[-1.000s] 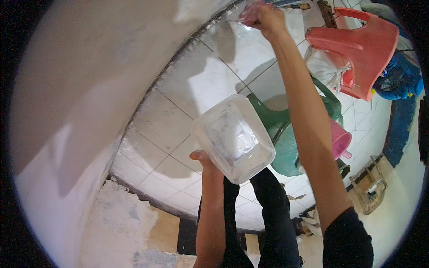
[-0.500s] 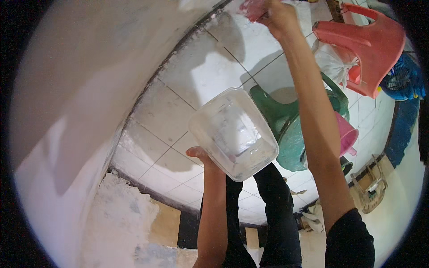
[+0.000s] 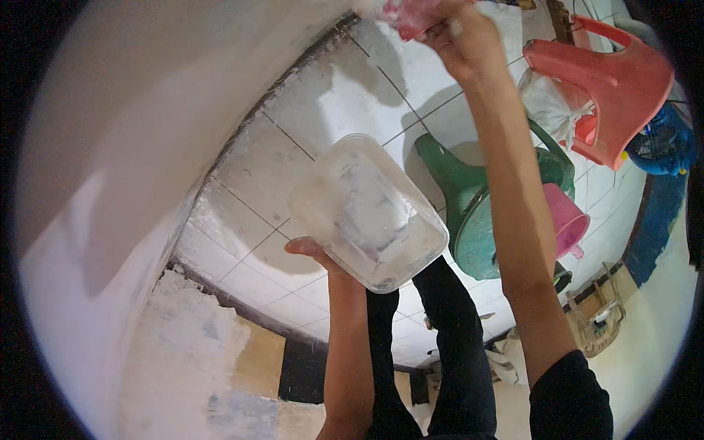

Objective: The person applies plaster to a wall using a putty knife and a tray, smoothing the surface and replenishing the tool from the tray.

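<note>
My left hand [image 3: 315, 253] supports a clear rectangular plastic container [image 3: 433, 238] from below, with the thumb out at its left side and the other fingers mostly hidden. Whitish smears and a little pale stuff show at the container's bottom. Stretched far forward, my right hand [image 3: 462, 40] grips a red-pink flat piece [image 3: 414, 18] against the pale wall [image 3: 183, 66]. That piece is blurred and cut by the top edge, so its kind is unclear. White residue sticks to the right hand's fingers.
White floor tiles [image 3: 268, 165] lie below, dusty along the wall. Right of the container stand a green plastic stool [image 3: 473, 238] and a pink dipper [image 3: 566, 220]. Farther right are a coral plastic stool [image 3: 609, 70], a white plastic bag [image 3: 546, 106] and a blue fan [image 3: 664, 139].
My right hand with the red-pink piece has shifted slightly right and down in the view. The container and my left hand have moved a little left.
</note>
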`<state>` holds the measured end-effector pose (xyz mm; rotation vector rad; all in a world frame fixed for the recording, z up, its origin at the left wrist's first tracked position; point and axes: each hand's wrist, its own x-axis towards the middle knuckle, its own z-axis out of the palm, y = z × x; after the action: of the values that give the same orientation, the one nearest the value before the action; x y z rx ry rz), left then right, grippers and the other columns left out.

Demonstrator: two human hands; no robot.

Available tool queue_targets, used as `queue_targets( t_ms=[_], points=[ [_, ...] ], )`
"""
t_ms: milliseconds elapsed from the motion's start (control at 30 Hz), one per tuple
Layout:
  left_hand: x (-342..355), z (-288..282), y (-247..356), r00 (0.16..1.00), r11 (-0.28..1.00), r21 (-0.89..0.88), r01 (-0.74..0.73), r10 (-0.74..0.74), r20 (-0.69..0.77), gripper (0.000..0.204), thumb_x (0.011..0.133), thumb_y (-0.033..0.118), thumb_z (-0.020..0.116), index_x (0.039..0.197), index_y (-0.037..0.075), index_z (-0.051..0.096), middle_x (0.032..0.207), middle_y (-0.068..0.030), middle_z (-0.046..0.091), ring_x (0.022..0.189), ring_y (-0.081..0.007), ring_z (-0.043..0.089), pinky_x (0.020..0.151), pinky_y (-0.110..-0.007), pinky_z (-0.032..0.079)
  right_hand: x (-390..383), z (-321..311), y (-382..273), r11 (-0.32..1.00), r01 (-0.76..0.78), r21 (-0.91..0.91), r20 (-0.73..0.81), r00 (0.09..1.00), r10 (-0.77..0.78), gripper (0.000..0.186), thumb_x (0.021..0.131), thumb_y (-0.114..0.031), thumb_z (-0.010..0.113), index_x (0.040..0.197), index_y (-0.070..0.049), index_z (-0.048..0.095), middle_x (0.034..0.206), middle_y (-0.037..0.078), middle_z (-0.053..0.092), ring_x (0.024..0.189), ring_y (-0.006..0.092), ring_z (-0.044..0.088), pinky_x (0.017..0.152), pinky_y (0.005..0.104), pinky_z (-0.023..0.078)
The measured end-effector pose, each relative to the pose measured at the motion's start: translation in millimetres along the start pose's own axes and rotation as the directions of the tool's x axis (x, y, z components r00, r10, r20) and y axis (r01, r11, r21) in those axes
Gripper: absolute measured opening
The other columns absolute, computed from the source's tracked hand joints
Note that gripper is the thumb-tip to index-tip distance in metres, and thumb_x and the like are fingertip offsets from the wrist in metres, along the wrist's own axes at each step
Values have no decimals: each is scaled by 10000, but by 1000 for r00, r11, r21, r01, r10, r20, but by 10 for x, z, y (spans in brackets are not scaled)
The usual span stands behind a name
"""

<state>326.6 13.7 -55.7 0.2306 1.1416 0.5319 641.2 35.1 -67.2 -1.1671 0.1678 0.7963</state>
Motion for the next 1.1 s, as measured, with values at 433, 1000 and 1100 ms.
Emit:
queue_targets(
  t_ms=[433,1000,1100],
  points=[
    [-132,-120,87,991,993,-48,-112,108,-79,1349,468,847,699,1461,33,284,1437,-167,392,1275,-356,436,1005,-527,477,-28,281,367,991,-53,119,173,984,32,144,885,-67,456,874,23,568,815,183,621,764,310,655,689,448,572],
    [-287,-17,233,972,971,-128,-202,183,-146,1346,475,862,682,1461,35,284,1438,-171,390,1275,-360,434,1006,-533,476,317,509,1076,950,-216,224,184,967,177,157,884,-50,453,833,-5,595,832,179,633,801,287,650,758,435,578],
    [-227,-238,51,938,822,-569,-16,209,276,1270,580,926,470,1493,75,236,1491,-188,314,1330,-383,354,1080,-545,383,5,519,627,954,-189,232,391,916,86,154,886,-52,450,859,-1,592,836,175,633,819,288,651,762,435,580]
  ],
)
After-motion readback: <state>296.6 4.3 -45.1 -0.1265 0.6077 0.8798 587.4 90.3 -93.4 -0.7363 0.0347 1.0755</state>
